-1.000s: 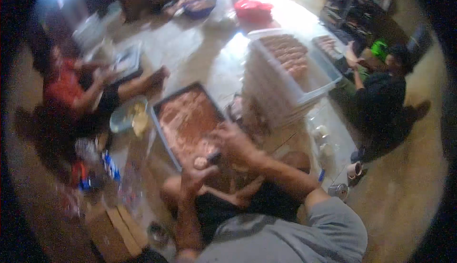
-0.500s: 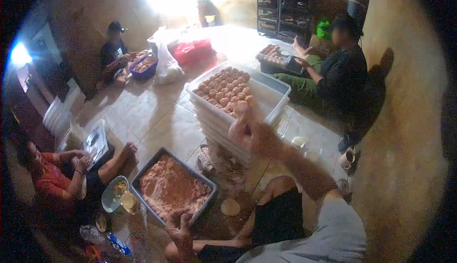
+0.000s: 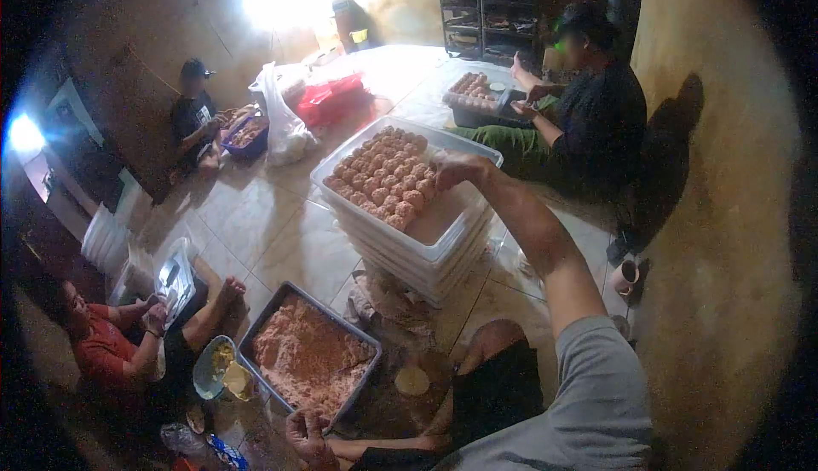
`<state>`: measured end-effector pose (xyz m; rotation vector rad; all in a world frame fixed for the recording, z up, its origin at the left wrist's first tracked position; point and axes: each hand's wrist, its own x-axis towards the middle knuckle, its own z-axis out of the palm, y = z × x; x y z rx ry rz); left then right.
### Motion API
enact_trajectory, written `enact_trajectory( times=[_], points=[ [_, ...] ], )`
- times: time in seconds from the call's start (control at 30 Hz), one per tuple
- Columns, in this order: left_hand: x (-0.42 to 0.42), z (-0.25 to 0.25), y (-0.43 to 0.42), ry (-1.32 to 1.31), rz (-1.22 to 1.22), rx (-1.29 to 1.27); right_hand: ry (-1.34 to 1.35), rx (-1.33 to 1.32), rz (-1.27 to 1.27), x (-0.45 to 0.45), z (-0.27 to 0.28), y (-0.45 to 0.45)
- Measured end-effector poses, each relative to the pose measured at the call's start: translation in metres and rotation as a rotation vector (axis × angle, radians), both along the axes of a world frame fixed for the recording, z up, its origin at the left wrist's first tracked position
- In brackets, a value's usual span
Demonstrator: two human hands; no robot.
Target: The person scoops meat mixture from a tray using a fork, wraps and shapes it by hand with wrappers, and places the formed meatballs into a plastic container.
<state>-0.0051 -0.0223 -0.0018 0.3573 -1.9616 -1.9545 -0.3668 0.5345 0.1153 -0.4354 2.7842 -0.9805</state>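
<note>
My right hand [image 3: 461, 173] reaches over the top white plastic tray [image 3: 456, 245]. Its bent fingers point down at the right end of a row of pinkish balls [image 3: 383, 173] and close on a ball, mostly hidden by the fingers. The balls sit in tight rows over the left part of the tray, and bare tray bottom shows at the near right. My left hand [image 3: 308, 435], fingers curled in, is low at the near corner of a grey tub [image 3: 375, 360]. Loose pink minced mixture [image 3: 311, 347] fills that tub; whether the left hand holds anything is hidden.
More white trays [image 3: 400, 271] are stacked below the top one, with a crumpled cloth [image 3: 383, 300] beside them. A bowl [image 3: 209, 373] stands left of the tub. Co-workers sit at left, back left and right, by their own containers. A mug [image 3: 625, 277] stands near the right wall.
My right hand has moved up from the tray's near edge to the end of a ball row. My left hand has dropped slightly and its fingers have curled in. The view has shifted a little.
</note>
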Motion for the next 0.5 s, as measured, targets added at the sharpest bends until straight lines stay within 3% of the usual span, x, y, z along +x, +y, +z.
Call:
enact_trajectory(
  times=[0.07, 0.17, 0.27, 0.33, 0.47, 0.5],
  points=[
    [0.004, -0.005, -0.019, 0.038, -0.086, -0.056, -0.024, 0.185, 0.065, -0.009, -0.001, -0.002],
    [0.006, -0.012, -0.034, 0.102, -0.187, 0.002, -0.263, -0.16, -0.008, -0.009, 0.002, 0.013],
    [0.02, 0.001, -0.017, 0.15, -0.001, 0.077, 0.082, 0.198, -0.188, -0.025, -0.004, 0.035],
    [0.031, 0.027, -0.011, 0.122, 0.032, 0.053, 0.409, 0.479, -0.087, -0.075, -0.036, 0.075],
    [0.05, 0.035, -0.029, 0.154, 0.04, 0.154, 0.338, 0.571, -0.161, -0.076, 0.042, 0.019],
    [0.058, 0.049, -0.027, 0.098, 0.088, 0.114, 0.266, -0.058, -0.01, -0.085, 0.046, 0.014]
  ],
)
